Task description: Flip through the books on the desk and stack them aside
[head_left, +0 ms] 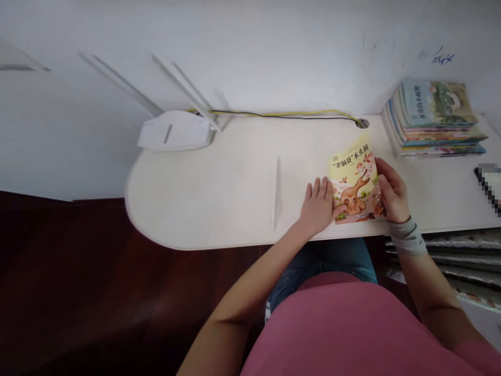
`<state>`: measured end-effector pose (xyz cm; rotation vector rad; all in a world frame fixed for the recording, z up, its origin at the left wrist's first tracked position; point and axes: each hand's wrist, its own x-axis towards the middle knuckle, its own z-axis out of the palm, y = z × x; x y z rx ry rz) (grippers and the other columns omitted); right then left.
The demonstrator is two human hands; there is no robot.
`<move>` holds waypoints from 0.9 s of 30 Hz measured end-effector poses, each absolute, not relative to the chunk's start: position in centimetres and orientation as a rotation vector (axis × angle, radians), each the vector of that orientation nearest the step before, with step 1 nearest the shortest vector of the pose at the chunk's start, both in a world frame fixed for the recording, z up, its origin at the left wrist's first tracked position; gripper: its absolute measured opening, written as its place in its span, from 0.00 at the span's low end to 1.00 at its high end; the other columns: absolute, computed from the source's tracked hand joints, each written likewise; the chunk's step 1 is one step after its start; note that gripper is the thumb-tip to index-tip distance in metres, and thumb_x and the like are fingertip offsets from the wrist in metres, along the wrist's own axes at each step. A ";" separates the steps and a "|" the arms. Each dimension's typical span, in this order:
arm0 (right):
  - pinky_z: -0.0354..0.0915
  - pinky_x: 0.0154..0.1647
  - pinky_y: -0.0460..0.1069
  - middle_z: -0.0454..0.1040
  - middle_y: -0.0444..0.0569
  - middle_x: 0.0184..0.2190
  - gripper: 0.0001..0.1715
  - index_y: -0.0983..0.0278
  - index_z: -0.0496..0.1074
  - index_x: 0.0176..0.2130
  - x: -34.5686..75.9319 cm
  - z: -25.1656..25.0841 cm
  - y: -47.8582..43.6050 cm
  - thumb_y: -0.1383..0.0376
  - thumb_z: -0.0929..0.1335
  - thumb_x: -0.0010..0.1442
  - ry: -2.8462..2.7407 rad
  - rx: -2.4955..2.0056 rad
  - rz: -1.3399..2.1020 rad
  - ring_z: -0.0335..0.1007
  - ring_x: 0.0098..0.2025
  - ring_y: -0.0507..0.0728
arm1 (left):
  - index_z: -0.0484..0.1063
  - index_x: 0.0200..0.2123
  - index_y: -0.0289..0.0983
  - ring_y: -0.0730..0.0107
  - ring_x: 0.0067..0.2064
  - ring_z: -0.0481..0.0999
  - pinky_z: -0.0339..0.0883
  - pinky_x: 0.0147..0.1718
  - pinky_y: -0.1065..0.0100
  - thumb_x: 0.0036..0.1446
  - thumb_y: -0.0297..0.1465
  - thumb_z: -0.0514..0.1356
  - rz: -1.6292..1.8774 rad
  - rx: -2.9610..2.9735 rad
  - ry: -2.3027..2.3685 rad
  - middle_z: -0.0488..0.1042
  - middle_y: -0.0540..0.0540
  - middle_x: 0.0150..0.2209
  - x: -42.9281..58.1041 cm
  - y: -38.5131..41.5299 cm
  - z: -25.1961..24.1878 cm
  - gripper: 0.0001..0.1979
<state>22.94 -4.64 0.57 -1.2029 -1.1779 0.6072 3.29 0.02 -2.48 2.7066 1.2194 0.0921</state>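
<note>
A thin picture book with a yellow cover, a brown cartoon animal and Chinese lettering is on the white desk, near its front edge. My right hand grips the book's right edge, thumb towards the cover and the other fingers partly hidden behind it. On the opposite side, my left hand lies flat with fingers stretched out, its thumb touching the cover's lower left edge. A grey band wraps my right wrist.
A white router with upright antennas stands at the back left. Yellow and black cables run along the wall to a desk hole. Stacked books stand at the back right, near a dark-edged, blurred-out object.
</note>
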 end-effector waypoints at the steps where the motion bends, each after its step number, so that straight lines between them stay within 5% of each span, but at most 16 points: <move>1: 0.56 0.66 0.62 0.67 0.46 0.62 0.28 0.53 0.67 0.59 22.5 1.1 -4.3 0.48 0.64 0.62 -1.275 -1.213 0.565 0.61 0.64 0.61 | 0.52 0.66 0.24 0.46 0.70 0.48 0.46 0.65 0.48 0.65 0.50 0.42 0.082 2.709 1.161 0.50 0.29 0.68 3.0 0.2 -2.2 0.39; 8: 0.42 0.67 0.70 0.48 0.45 0.70 0.30 0.52 0.61 0.63 17.8 5.0 -0.6 0.49 0.59 0.66 -2.135 -1.504 0.217 0.35 0.72 0.66 | 0.50 0.68 0.33 0.51 0.71 0.41 0.41 0.66 0.46 0.66 0.48 0.42 0.204 2.746 1.231 0.47 0.35 0.70 -3.1 4.0 -0.8 0.34; 17: 0.45 0.64 0.74 0.59 0.60 0.65 0.26 0.66 0.65 0.61 15.6 1.7 0.9 0.64 0.60 0.65 -2.494 -1.638 -0.027 0.48 0.68 0.71 | 0.52 0.67 0.31 0.50 0.69 0.51 0.44 0.65 0.46 0.67 0.47 0.39 0.158 2.660 1.390 0.56 0.37 0.67 -5.6 5.0 -2.5 0.34; 27: 0.43 0.65 0.74 0.61 0.59 0.64 0.27 0.68 0.65 0.61 14.1 -0.3 1.2 0.70 0.57 0.64 -2.426 -1.648 -0.106 0.48 0.68 0.68 | 0.54 0.66 0.31 0.50 0.67 0.55 0.46 0.64 0.47 0.66 0.50 0.38 0.255 2.663 1.405 0.63 0.34 0.64 -5.7 4.7 -2.7 0.36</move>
